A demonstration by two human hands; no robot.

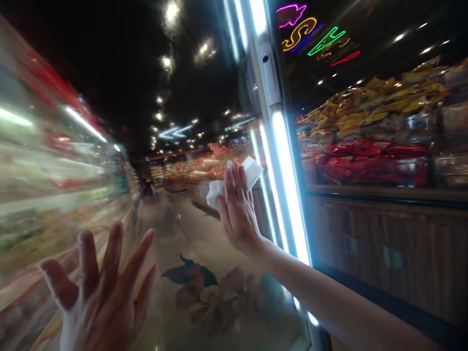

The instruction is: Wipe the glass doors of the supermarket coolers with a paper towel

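Note:
My right hand [238, 209] is raised with its fingers stretched flat, pressing a white paper towel [234, 184] against a glass door [204, 273] in front of me. A lit white frame [283, 165] runs down the door's right edge, just right of that hand. My left hand [100, 287] is spread open at the lower left, fingers apart, flat on or very near the glass. It holds nothing. The glass shows a faint reflection of a floral pattern below my hands.
Through the glass runs a shop aisle with blurred lit shelves [54, 170] on the left. On the right stand shelves of yellow and red snack bags [369, 131] above a wooden base [383, 243]. Neon signs [310, 34] glow overhead.

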